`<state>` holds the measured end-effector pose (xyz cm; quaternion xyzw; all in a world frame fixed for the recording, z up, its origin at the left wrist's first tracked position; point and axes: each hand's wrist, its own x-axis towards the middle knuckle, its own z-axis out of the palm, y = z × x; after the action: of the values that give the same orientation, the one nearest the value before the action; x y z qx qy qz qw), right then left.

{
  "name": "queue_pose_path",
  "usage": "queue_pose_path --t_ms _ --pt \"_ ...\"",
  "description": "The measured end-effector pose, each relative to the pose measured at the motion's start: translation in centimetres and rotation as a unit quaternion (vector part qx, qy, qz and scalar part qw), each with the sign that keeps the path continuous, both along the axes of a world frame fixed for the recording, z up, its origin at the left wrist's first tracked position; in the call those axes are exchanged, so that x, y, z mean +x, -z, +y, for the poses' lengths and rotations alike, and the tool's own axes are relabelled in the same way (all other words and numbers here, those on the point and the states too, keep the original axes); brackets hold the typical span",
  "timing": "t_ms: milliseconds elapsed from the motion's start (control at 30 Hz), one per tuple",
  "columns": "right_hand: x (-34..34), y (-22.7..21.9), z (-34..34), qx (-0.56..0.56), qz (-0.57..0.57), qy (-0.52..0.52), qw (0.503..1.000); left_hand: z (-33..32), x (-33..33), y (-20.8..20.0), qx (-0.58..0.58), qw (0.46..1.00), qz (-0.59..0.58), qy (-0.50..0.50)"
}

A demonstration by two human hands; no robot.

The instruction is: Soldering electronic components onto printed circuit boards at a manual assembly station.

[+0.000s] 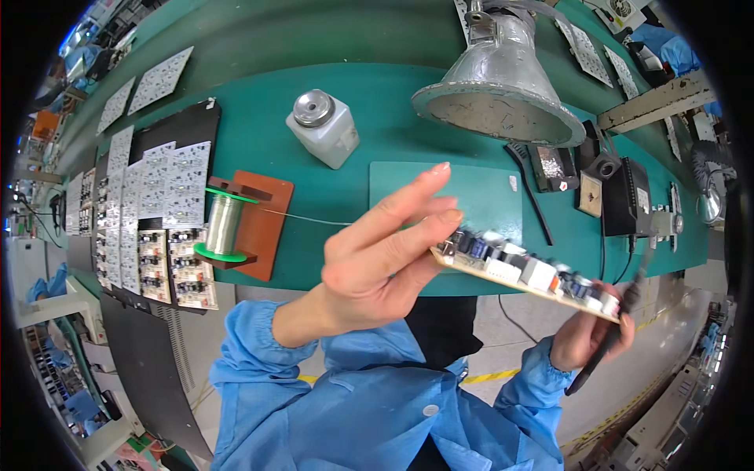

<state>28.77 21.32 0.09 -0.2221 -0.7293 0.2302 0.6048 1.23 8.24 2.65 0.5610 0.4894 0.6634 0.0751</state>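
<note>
A circuit board [503,276] crowded with capacitors and white connectors is held up tilted in front of me, its right end lower. My left hand [385,263] pinches the left end between thumb and fingers. At the other end, my right hand [585,341] grips the board's corner and also holds a soldering iron [595,363] with a black handle; its upper end is blurred. From a solder wire spool [225,224] with green flanges, a thin wire runs toward my left hand and passes out of sight behind it.
Boards lie on a black tray [177,125] at the left. A white dispenser bottle [326,129] stands behind the spool's reddish-brown base [263,228]. A metal fume hood [503,86] hangs over the back. A black brush [532,192] and soldering station [628,196] are at the right.
</note>
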Motion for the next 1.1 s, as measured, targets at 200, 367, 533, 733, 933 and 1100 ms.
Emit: queue_pose_path --t_ms 200,367,533,733,933,1100 --pt "0.6 0.4 -0.6 -0.015 0.133 -0.043 0.990 0.5 -0.1 1.8 0.050 0.995 0.063 -0.051" --pt "0.7 -0.7 -1.3 -0.237 0.282 -0.127 0.921 0.6 -0.4 1.9 0.057 0.994 0.079 -0.053" --pt "-2.4 0.4 -0.7 0.022 0.075 0.002 0.997 0.4 -0.3 1.5 0.050 0.992 0.099 -0.054" --pt "-3.4 1.8 0.8 -0.016 0.135 -0.059 0.989 0.9 -0.2 1.3 0.044 0.992 0.074 -0.092" --pt "-4.4 2.5 2.1 0.032 0.120 -0.022 0.992 1.0 0.0 1.0 0.053 0.988 0.100 -0.107" --pt "-4.0 3.1 2.3 -0.054 0.180 -0.067 0.980 0.9 -0.2 1.2 0.049 0.986 0.107 -0.116"
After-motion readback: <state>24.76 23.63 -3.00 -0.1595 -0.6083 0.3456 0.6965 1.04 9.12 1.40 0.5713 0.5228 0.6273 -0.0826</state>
